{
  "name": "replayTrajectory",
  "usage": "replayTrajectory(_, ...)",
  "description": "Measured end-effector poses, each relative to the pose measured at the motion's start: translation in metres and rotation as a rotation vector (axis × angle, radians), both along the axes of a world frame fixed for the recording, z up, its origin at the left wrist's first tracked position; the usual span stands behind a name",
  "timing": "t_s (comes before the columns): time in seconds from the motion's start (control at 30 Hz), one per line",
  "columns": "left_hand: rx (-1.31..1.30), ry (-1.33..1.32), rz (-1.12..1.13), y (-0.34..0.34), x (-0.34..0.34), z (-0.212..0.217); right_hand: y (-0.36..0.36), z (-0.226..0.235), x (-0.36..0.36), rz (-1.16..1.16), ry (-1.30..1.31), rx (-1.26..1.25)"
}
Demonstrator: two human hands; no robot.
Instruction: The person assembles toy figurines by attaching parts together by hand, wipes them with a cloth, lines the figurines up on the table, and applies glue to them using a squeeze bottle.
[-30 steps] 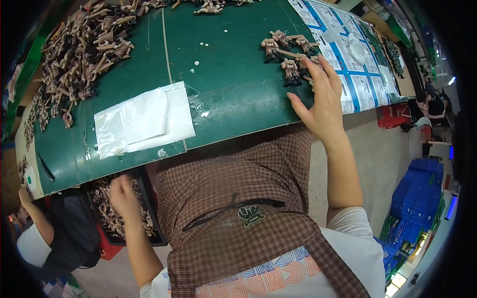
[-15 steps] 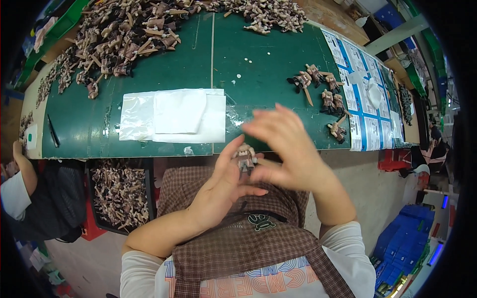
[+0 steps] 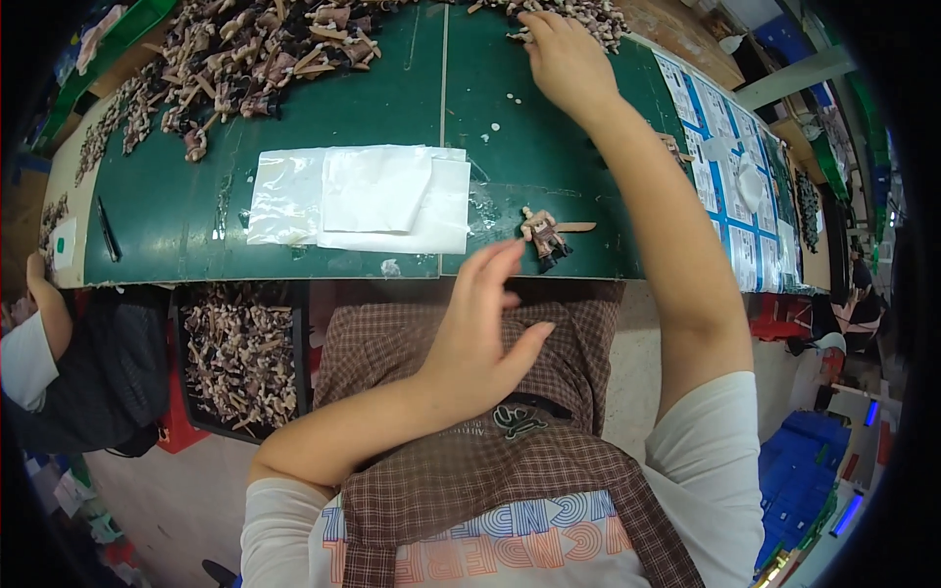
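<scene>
A small toy figure (image 3: 539,235) with a tan blade-shaped piece beside it lies on the green table (image 3: 382,108) near its front edge. My left hand (image 3: 480,328) hovers just in front of it, fingers spread and holding nothing. At the far side, my right hand (image 3: 570,67) reaches to the edge of a figure pile (image 3: 598,22). Its fingers stretch over the pieces, partly apart from the thumb; the fingertips' contact is hard to make out. My right forearm covers most of the figures at the right, leaving part of one (image 3: 674,147) showing.
A large heap of figures (image 3: 245,59) fills the back left. White sheets (image 3: 372,191) lie mid-table, a black pen (image 3: 108,230) at left, printed sheets (image 3: 735,186) at right. Below the edge is a black crate (image 3: 240,363) of figures. A co-worker's arm (image 3: 49,318) shows at far left.
The figure that was at my hands now lies on the table. My right hand has moved away from my left, up to the far pile. My left hand remains near the front edge.
</scene>
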State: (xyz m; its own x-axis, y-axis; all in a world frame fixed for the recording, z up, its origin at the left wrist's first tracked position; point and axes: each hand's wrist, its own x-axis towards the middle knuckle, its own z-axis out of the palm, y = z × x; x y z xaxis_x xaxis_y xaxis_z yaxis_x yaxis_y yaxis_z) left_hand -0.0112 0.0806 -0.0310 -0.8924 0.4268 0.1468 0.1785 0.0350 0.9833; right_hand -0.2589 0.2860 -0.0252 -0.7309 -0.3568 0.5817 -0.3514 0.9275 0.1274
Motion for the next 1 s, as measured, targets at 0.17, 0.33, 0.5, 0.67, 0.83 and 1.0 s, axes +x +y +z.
replayTrajectory(0.17, -0.613, 0.345, 0.123, 0.030, -0.030, 0.011, -0.009, 0.002, 0.005, -0.018, -0.397, 0.045)
replayTrajectory(0.33, -0.679, 0.653, 0.308, 0.057, -0.020, -0.018, -0.003, -0.001, 0.042, 0.069, -0.222, 0.112)
replayTrajectory(0.5, -0.199, 0.544, 0.024, 0.042, -0.011, -0.012, 0.023, -0.014, 0.054, 0.269, -0.668, -0.999)
replayTrajectory(0.67, -0.063, 0.236, -0.142, -0.025, 0.009, 0.001, -0.020, 0.010, 0.122, 0.101, -0.570, -0.668)
replayTrajectory(0.83, -0.022, -0.054, -0.233, -0.071, 0.021, -0.005, -0.010, 0.013, 0.151, 0.157, -0.208, -0.145)
replayTrajectory(1.0, 0.177, -0.248, -0.162, -0.081, 0.026, -0.014, -0.013, 0.023, 0.156, 0.054, -0.158, 0.129)
